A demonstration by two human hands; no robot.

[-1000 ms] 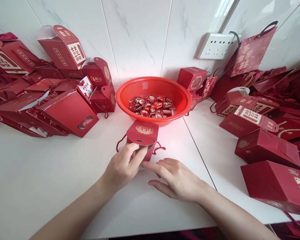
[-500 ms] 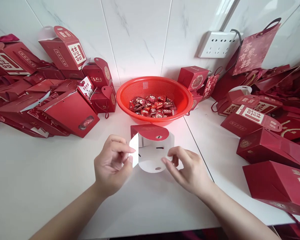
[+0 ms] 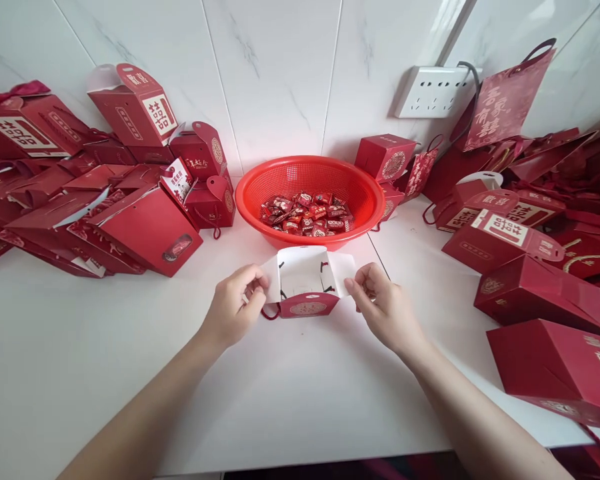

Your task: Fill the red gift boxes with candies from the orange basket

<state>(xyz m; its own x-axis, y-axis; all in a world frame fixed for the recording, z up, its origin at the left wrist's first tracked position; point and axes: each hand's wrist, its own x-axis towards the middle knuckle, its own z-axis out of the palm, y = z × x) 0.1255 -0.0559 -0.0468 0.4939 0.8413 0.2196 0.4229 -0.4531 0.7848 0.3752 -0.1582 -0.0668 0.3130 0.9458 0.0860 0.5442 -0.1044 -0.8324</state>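
Note:
A small red gift box (image 3: 309,305) stands in front of the basket with its top open, showing a white inside with dark cord ends at the corners. My left hand (image 3: 240,300) pinches the white flap on the box's left side. On the other side, my right hand (image 3: 380,300) has its thumb and fingers closed on the right white flap. A dark red cord loop hangs at the box's left. Behind it, a red plastic basket (image 3: 310,167) holds several wrapped red candies (image 3: 315,212).
Red boxes (image 3: 145,227) are piled at the left, and more red boxes (image 3: 540,287) stand at the right. A white power strip (image 3: 433,92) is on the tiled wall. The white table's (image 3: 300,400) front edge is near the bottom.
The box now sits upright with its side flaps spread and its inside visible. My right hand has closed on the right flap; my left hand still grips the left one.

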